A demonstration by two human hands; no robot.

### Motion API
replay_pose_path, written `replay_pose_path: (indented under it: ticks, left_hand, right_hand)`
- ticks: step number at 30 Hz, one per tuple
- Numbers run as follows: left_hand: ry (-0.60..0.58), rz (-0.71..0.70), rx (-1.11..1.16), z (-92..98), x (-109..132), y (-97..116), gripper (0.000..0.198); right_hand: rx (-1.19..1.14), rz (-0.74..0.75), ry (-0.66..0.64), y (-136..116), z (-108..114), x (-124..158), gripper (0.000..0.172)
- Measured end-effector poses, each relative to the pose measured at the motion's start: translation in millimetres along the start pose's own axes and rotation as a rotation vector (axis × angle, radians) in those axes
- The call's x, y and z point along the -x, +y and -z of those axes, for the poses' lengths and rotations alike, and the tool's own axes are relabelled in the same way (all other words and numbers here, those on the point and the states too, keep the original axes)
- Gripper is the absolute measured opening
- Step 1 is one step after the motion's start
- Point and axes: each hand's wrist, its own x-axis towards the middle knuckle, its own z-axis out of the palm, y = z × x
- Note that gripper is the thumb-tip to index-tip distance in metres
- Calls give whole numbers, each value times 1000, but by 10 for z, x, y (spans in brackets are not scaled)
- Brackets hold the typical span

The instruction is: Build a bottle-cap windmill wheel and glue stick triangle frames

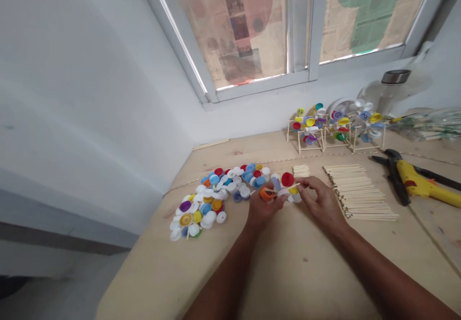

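Between both hands is a small wheel of bottle caps (287, 179), with red, yellow, white, blue and orange caps. My left hand (262, 209) is closed around its left side, by the orange cap. The fingertips of my right hand (320, 199) pinch a thin wooden stick (293, 186) that reaches into the wheel. Just left of my left hand lies a spread of loose bottle caps (230, 183), and a cluster of caps (198, 214) lies nearer the front. To the right of my right hand is a row of wooden sticks (360, 192).
A yellow glue gun (418, 178) lies at the right, beside the sticks. Finished-looking cap wheels on stick frames (309, 128) stand along the wall. Behind them is a clear jar (382, 87); a plastic bag (428, 123) lies at the back right. A short stick pile (301, 170) sits behind my hands.
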Motion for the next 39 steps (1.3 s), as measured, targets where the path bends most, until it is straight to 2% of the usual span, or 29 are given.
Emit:
replay_pose_path:
  ticks: [9, 17, 24, 27, 31, 35, 39]
  left_hand:
    - [20, -39, -62, -11, 23, 81, 21]
    - [-4, -2, -39, -7, 13, 37, 23]
    - [-23, -52, -80, 19, 2, 11, 20]
    - [-19, -58, -71, 17, 6, 29, 20]
    - [53, -51, -36, 6, 20, 75, 20]
    - [104, -22, -6, 8, 14, 94, 25]
    - [102, -1, 21, 16, -1, 85, 21]
  right_hand:
    - [-99, -76, 7, -25, 4, -9, 23]
    - [-208, -134, -7, -4, 11, -27, 27]
    - [-251, -158, -9, -15, 3, -39, 27]
    - [-237, -205, 55, -16, -5, -40, 27]
    - [-250, -280, 151, 11, 8, -54, 29]
    - [-262, -304, 201, 37, 28, -62, 31]
    - [-288, -323, 232, 21, 40, -63, 30]
